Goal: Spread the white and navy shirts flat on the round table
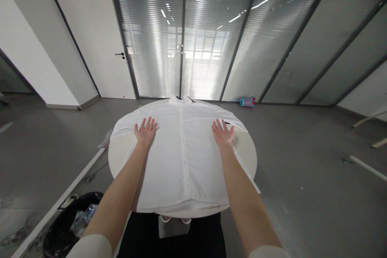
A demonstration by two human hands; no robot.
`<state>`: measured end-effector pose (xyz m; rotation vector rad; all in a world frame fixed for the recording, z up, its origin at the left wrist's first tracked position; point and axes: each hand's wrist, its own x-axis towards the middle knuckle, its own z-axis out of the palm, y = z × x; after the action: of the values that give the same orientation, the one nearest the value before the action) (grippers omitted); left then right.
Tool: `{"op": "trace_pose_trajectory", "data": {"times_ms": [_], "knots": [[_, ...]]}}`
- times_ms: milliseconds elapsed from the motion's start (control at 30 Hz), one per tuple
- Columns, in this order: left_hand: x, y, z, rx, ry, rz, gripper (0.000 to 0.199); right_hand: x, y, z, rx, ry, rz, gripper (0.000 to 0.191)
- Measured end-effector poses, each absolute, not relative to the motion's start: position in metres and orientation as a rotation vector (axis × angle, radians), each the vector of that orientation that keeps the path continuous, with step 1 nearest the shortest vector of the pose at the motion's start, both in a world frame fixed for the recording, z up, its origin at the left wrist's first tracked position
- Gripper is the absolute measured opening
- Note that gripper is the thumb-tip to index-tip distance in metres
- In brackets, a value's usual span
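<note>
A white button-front shirt (169,157) lies spread over a round pale table (249,151), its collar at the far edge and its hem near my body. The sleeves reach out to both sides. My left hand (145,131) is over the shirt's left side, palm up with fingers spread, holding nothing. Over the right side, near the sleeve, my right hand (223,133) is also palm up with its fingers apart and nothing in it. Whether either hand touches the cloth is hard to tell.
A bin with a black liner (57,225) stands at lower left beside a white floor strip (66,195). A blue and pink cylindrical object (248,102) lies by the glass partition (205,48). Pale furniture legs (367,168) show at right.
</note>
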<state>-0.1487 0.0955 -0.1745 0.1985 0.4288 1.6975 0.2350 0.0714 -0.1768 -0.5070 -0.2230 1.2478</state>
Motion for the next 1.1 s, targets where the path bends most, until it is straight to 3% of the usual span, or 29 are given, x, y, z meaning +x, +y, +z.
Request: {"op": "trace_pose_trajectory", "data": {"times_ms": [233,433,633,800,1100], "knots": [[-0.191,0.091,-0.17,0.19,0.472,1.804,0.048,0.303,0.038,-0.172,-0.62,-0.18,1.028,0.052],[-0.075,0.116,-0.157,0.098,0.406,1.671,0.051,0.193,0.085,-0.153,-0.415,-0.287,1.292,0.053],[-0.006,0.125,-0.173,0.032,0.416,1.505,0.053,0.089,0.114,-0.173,-0.4,-0.315,1.547,0.056],[-0.053,0.146,-0.185,0.036,0.496,1.511,0.06,0.11,0.127,-0.183,-0.554,-0.257,1.489,0.057],[-0.196,0.174,-0.179,0.111,0.569,1.729,0.069,0.27,0.129,-0.175,-0.827,-0.213,1.151,0.05]]}}
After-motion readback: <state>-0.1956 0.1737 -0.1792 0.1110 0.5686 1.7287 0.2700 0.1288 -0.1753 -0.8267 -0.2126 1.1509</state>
